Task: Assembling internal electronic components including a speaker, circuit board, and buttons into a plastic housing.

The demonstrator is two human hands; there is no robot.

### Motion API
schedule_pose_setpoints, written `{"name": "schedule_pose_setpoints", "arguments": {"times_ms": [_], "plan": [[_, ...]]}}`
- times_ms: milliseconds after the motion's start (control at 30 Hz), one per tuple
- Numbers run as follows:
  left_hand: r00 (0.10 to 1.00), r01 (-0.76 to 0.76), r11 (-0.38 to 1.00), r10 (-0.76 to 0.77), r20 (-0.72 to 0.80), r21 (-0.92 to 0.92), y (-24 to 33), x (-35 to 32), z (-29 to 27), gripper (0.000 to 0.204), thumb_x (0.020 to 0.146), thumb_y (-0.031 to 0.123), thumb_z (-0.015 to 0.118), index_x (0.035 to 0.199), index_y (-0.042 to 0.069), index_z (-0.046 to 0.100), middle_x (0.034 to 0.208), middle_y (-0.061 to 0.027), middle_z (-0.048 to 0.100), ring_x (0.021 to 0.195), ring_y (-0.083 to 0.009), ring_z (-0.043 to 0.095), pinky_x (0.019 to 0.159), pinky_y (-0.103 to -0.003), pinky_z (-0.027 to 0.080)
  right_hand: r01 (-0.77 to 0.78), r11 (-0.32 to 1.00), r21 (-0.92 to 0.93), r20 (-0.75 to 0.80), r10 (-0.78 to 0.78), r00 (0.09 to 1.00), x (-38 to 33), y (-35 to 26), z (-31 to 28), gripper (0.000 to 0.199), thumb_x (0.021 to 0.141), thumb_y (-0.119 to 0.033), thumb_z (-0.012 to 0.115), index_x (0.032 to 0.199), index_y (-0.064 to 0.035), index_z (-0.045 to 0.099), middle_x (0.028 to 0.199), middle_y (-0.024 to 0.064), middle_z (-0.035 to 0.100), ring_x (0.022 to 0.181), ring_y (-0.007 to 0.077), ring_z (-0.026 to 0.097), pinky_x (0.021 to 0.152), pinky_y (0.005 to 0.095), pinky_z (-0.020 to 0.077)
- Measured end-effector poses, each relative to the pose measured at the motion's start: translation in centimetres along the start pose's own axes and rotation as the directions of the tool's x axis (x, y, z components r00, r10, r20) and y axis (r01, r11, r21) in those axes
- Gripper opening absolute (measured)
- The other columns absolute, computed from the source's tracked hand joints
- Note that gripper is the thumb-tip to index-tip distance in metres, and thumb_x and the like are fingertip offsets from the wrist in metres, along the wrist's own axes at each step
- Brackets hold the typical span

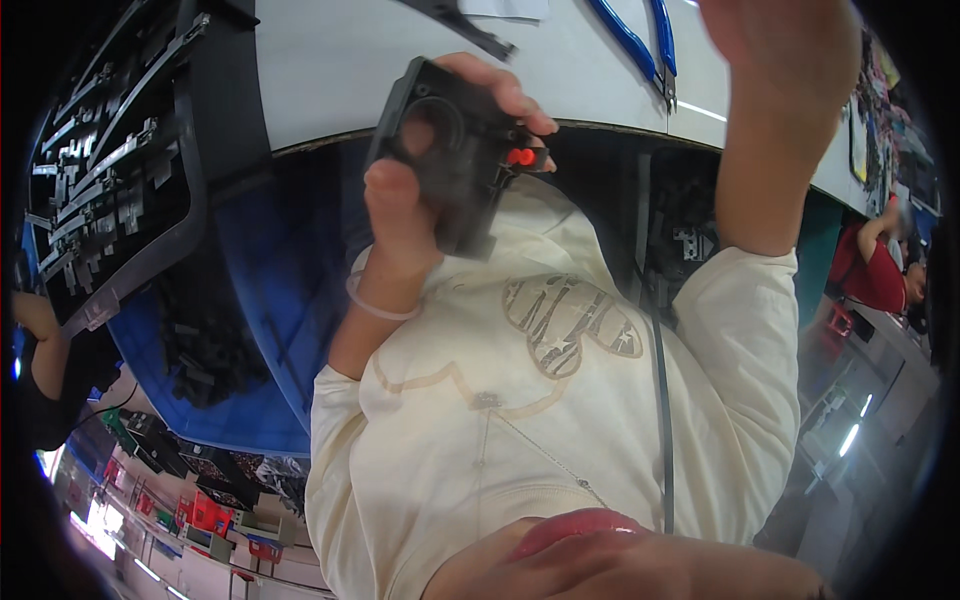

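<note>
My left hand [405,215] is raised in front of my chest and grips a black boxy plastic part [450,150] with a round recess and a small red button [521,156] on its side. The fingers wrap over its top edge and the thumb lies against its face. A clear band [375,305] circles that wrist. My right hand [785,60] is lifted at the upper right, above the cream sleeve. Its fingers run out of the picture, so I cannot tell whether it holds anything.
A white table [400,60] lies ahead with blue-handled pliers [640,40] on it. A black tray of black parts [110,180] stands at the left above a blue bin [250,300]. A black cable [662,400] hangs over my sweater. A person in red [870,275] sits at the right.
</note>
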State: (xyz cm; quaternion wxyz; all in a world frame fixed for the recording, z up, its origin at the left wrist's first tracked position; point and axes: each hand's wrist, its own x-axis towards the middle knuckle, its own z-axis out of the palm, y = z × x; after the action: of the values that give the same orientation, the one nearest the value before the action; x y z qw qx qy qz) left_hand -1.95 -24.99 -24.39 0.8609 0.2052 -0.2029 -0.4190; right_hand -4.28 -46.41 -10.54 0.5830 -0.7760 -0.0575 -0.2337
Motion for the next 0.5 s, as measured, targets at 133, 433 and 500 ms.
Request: {"name": "schedule_pose_setpoints", "arguments": {"times_ms": [133, 433, 500], "plan": [[0.997, -0.075, 0.996, 0.075, -0.007, -0.054, -0.3, 1.5, -0.3, 0.109, 0.076, 0.091, 0.049, 0.136, 0.0, 0.048, 0.126, -0.0193, 0.057, 0.109, -0.0355, 0.061, 0.09, -0.044, 0.058, -0.033, 0.994, 0.109, -0.082, 0.042, 0.996, -3.5, 0.2, 2.7, 0.032, 0.087, -0.01, 0.076, 0.112, 0.0032, 0.062, 0.1, 0.0203, 0.072, 0.082, 0.0184, 0.072, 0.073, 0.0293, 0.0594], [0.96, -0.09, 0.935, 0.173, -0.221, 0.344, -0.9, 2.7, 2.0, 0.1, 0.077, 0.058, 0.081, 0.146, 0.0, 0.038, 0.116, -0.017, 0.063, 0.113, -0.0272, 0.061, 0.105, -0.041, 0.047, -0.115, 0.992, 0.044, -0.086, 0.118, 0.989, -8.8, -1.0, 3.0, 0.038, 0.082, 0.0, 0.08, 0.114, 0.0078, 0.061, 0.101, 0.0247, 0.072, 0.088, 0.0232, 0.073, 0.08, 0.0338, 0.0592], [0.977, -0.078, 0.933, 0.142, -0.161, 0.35, -1.8, 2.9, 1.8, 0.099, 0.076, 0.057, 0.082, 0.145, 0.0, 0.04, 0.116, -0.0161, 0.063, 0.112, -0.0261, 0.061, 0.103, -0.04, 0.047, -0.112, 0.993, 0.027, -0.026, 0.113, 0.993, -9.9, -1.6, 1.8, 0.036, 0.085, 0.003, 0.075, 0.118, 0.0084, 0.061, 0.104, 0.0262, 0.071, 0.09, 0.024, 0.072, 0.081, 0.0331, 0.0591]]}}
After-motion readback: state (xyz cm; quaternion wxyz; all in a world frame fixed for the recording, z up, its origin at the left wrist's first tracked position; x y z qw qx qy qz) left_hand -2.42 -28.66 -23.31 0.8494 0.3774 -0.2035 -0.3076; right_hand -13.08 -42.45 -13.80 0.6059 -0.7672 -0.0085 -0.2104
